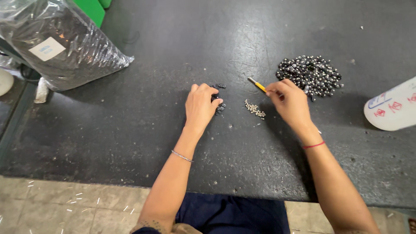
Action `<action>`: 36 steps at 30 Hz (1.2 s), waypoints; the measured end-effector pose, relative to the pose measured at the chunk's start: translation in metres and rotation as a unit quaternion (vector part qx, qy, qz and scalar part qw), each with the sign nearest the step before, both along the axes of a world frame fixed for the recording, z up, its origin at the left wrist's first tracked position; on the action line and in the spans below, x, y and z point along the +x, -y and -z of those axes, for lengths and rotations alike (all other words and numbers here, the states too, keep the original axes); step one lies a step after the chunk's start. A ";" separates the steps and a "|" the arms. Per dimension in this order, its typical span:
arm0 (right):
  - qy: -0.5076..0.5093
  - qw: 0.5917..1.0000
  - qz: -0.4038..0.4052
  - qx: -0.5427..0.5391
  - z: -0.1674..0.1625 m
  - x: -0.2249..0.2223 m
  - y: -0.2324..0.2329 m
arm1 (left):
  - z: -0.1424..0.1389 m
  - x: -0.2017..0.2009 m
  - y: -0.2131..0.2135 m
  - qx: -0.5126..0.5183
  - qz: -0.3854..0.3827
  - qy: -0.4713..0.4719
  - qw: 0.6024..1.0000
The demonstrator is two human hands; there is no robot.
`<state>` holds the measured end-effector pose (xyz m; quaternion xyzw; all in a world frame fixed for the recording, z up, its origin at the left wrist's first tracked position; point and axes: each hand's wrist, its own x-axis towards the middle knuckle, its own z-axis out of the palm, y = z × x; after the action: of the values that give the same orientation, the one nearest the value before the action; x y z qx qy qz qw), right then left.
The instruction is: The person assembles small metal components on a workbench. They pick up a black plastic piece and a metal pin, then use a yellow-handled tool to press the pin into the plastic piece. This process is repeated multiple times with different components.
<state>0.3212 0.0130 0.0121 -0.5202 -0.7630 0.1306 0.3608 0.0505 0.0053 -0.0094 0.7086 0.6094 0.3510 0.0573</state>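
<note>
My left hand rests on a dark tabletop, fingers curled over a few small black ring-shaped parts; whether it grips one I cannot tell. A thin silver bracelet circles that wrist. My right hand pinches a slim yellow-handled tool, whose metal tip points up and left. A red string is tied around the right wrist. Between the hands lies a small cluster of pale little screws. Just beyond my right hand spreads a heap of shiny dark round parts.
A large clear plastic bag of dark goods with a white label sits at the table's far left. A white plastic container with coloured marks pokes in from the right edge. The table's near edge runs above a tiled floor littered with small scraps.
</note>
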 end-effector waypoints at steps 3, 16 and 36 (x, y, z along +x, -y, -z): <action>0.010 1.000 -0.014 -0.025 0.005 -0.006 0.001 | 0.003 0.004 0.001 0.004 -0.005 0.003 1.000; 0.095 0.989 -0.103 0.048 0.014 -0.031 -0.004 | 0.012 0.004 -0.003 0.028 -0.015 0.084 0.996; -0.040 0.997 -0.063 0.028 0.000 -0.038 0.014 | 0.037 0.029 -0.010 -0.259 0.179 0.600 0.736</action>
<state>0.2832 -0.0014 0.0117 -0.4549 -0.7829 0.1521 0.3962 0.0800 0.0152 -0.0463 0.4052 0.3783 0.5152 0.6537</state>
